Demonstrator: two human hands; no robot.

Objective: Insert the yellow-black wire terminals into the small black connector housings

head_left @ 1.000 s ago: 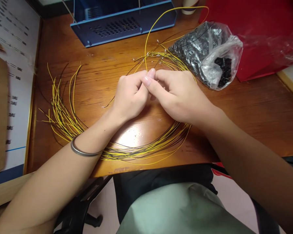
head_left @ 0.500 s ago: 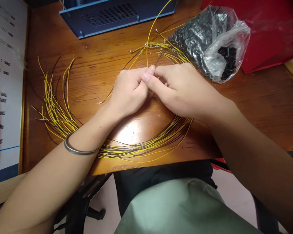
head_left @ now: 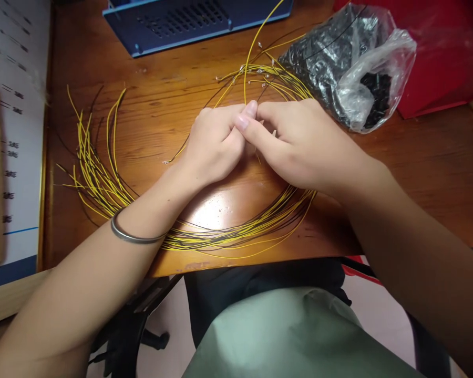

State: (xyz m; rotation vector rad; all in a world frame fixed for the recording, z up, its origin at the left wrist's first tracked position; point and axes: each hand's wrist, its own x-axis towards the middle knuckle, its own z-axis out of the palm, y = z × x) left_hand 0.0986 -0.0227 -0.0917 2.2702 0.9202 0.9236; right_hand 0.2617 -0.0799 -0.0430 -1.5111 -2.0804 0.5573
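Your left hand point(head_left: 216, 144) and right hand point(head_left: 309, 142) pinch together on 1 yellow wire point(head_left: 245, 90) over the tabletop point(head_left: 429, 173)'s middle, with clear tips point(head_left: 260, 71) seemingly done on several far ends, while ends point(head_left: 115, 113) toward the left edge look bare.

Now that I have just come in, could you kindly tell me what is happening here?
A person's left hand and right hand meet, fingers together, over a wooden table, holding a yellow wire that rises from where they touch. Yellow and dark wires lie curved around the hands, and an open plastic bag of black pieces lies beyond the right hand.
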